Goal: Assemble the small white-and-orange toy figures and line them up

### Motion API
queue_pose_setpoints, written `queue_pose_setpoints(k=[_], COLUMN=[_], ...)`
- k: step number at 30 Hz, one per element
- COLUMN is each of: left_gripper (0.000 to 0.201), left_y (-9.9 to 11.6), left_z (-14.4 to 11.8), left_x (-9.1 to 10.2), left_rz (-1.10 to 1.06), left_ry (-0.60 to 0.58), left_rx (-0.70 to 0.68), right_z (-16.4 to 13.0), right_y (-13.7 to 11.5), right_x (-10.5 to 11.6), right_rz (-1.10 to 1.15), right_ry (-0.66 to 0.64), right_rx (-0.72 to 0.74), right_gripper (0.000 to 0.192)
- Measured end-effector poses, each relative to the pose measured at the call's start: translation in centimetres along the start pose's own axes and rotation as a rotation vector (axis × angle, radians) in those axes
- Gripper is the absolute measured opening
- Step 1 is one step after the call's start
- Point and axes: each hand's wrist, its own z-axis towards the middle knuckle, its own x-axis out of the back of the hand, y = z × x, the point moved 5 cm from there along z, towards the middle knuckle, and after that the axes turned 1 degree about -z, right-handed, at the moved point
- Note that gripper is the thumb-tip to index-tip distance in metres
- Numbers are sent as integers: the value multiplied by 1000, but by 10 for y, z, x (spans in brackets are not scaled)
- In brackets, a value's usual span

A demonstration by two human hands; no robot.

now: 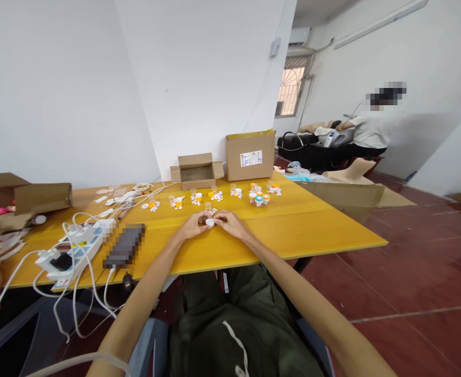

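Note:
Near the front of the table, my left hand [192, 225] and my right hand [231, 224] meet around a small white round cap [210, 222]. Fingers and thumb of both hands are closed at its edges, one hand on each side. Just behind them stands a small clear cup [207, 206], with little white pieces [213, 211] beside it. Whether the cap is joined to anything beneath is hidden by my fingers. To the right, a cluster of small jars with coloured lids [259, 199] stands together.
Several piles of small white and orange parts [177, 202] run across the table [293, 228]. Behind are an open carton [197, 174] and a closed carton [250, 157]. At left lie a phone [125, 245] and a cabled power strip [83, 251]. Another person [373, 128] sits far right.

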Motion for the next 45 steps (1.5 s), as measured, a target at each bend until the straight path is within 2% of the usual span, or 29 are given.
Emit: queue_pose_setpoints(k=[18,37,41,45], left_gripper=[29,24,27,29], left_y=[4,6,5,5], left_z=[-1,-2,-2,-1], left_x=[-1,-1,-1,-1], left_rz=[29,83,69,35], left_ry=[-14,-15,-9,-8], left_rx=[-25,-71,-58,-51], right_z=[-2,-1,-3,-5], right_y=[-6,-2,-6,-13], right_x=[2,0,3,5], right_rz=[-17,-54,-73,-119], right_ry=[10,8,53,106], right_rx=[31,9,14,82], right_gripper=[14,13,14,15])
